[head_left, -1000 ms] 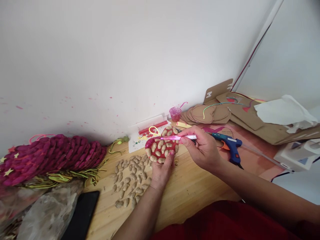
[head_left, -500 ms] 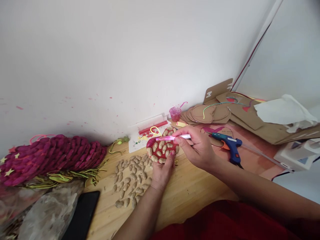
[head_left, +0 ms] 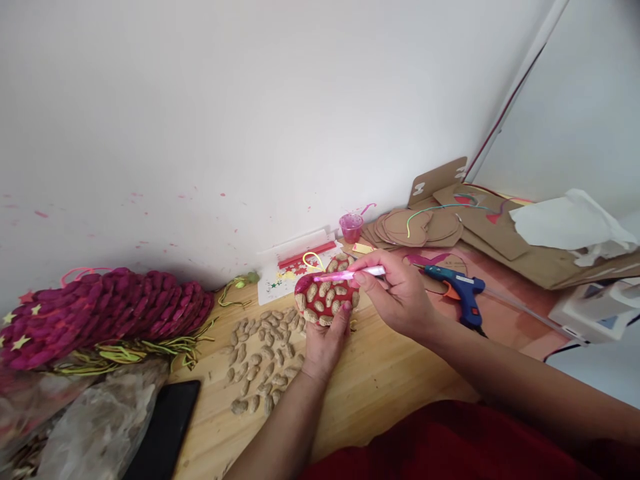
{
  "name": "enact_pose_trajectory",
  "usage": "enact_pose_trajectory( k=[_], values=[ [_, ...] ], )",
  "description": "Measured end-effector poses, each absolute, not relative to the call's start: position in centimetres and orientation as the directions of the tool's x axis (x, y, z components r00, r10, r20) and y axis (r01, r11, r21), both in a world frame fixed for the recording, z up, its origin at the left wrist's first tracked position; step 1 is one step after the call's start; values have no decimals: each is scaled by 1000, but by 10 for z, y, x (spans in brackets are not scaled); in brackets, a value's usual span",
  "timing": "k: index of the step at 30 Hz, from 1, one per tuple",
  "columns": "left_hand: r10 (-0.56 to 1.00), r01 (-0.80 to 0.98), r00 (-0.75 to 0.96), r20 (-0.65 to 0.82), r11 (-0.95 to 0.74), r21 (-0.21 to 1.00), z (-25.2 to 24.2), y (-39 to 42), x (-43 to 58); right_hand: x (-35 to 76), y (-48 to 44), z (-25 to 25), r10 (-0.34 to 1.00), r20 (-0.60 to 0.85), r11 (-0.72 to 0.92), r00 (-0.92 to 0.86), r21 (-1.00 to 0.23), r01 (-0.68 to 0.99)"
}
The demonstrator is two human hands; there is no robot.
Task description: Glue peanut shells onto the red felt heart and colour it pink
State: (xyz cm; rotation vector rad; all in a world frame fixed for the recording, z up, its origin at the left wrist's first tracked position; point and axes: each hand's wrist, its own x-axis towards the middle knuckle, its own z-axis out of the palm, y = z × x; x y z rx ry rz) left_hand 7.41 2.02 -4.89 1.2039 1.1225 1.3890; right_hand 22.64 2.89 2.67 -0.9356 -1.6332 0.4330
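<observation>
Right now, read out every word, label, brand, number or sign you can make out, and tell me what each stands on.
No text can be read.
Dark marks like print on the pink-stained sheet: too small and blurred.
Pale patch on the glue gun: too small to tell whether it bears words.

Red peanut-studded ornament [head_left: 328, 297], upper left painted magenta, pink-stained white brush [head_left: 341, 275] nearly level across it

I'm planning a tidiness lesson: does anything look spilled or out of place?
Yes: pink spots dot the wall, mostly above the stacked crafts on the left. They look like stray paint, odd on plain white.
</observation>
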Motion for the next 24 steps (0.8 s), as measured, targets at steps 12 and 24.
enact_pose_trajectory(
  k=[12, 24],
  values=[
    [997, -114, -13, 81, -82, 990, -48, 20, 75, 228, 31, 29, 807, 590, 568, -8, -772, 285],
    [997, -127, 13, 82, -79, 989, -51, 21, 75, 230, 31, 29, 803, 596, 557, -4, -748, 361]
  ],
)
